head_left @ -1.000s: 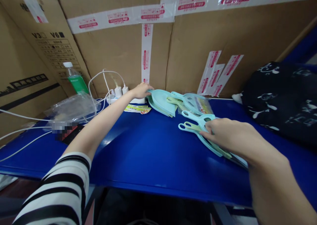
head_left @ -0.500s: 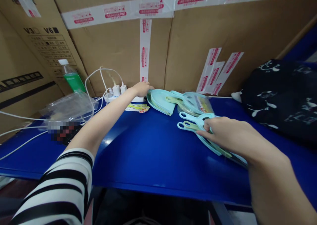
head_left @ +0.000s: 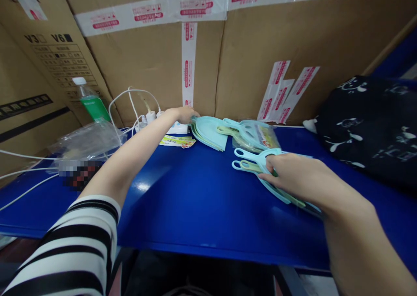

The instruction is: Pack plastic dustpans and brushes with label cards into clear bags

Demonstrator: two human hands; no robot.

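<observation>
— Cardboard cartons (head_left: pixel 156 70) sealed with printed tape stand along the far edge of a blue desk (head_left: pixel 195 213). Where are the items?
— Two groups of pale-blue dustpans. One stack (head_left: pixel 208 133) lies far, centre. A second set (head_left: pixel 257 161) lies right and nearer, just in front of a clear-bagged set (head_left: pixel 257 135).
— Hand positions?
— Left hand (head_left: pixel 184 114) reaches far, its fingers together, tips at the stack's rim, no clamp seen. Right hand (head_left: pixel 293 176) sits over the second set, fingers curled across its handles. Whether they clamp it cannot be confirmed; the grip is partly hidden.
— Reason for this arrangement?
— Judged likely: the pans nest flat, and one hand attends each pile. A power strip (head_left: pixel 145 122), green-labelled bottle (head_left: pixel 91 102) and plastic bag (head_left: pixel 86 141) sit left, apparently kept clear of the handling area.
</observation>
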